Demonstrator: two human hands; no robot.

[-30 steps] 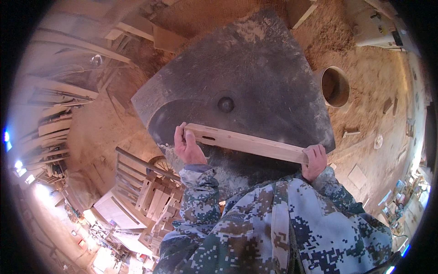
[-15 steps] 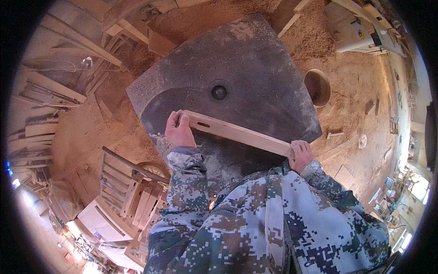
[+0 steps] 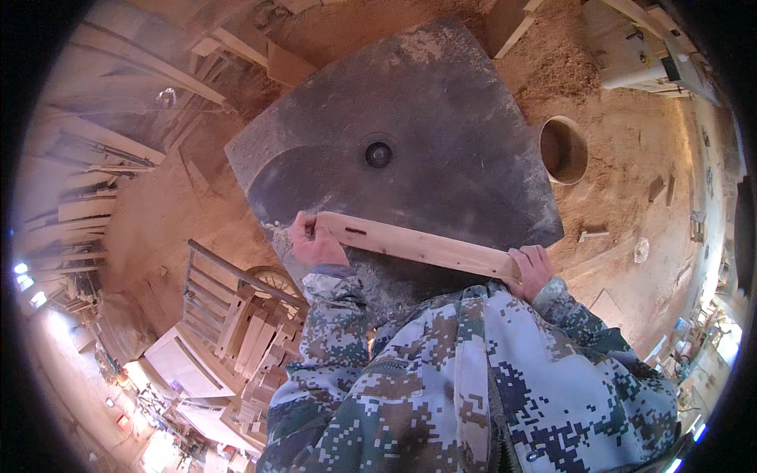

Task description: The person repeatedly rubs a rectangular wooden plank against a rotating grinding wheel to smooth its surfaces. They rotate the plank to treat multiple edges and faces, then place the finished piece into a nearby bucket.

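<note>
A long pale wooden piece with a narrow slot near its left end spans between my hands, close to my body. My left hand is closed round its left end, the thumb side by the slot. At the other end, my right hand grips the wood with its fingers folded over. Beneath lies a dark, dusty machine table, with a round spindle in its middle, beyond the wood and apart from it. Whether the wood touches the table I cannot tell.
Sawdust covers the floor. An open round container stands right of the table. At lower left is a slatted cart with stacked wooden pieces. Boards lean at far left.
Both hands have drawn the wooden piece back toward my body, away from the spindle. Its left end has come down more than its right, and its upper face shows more.
</note>
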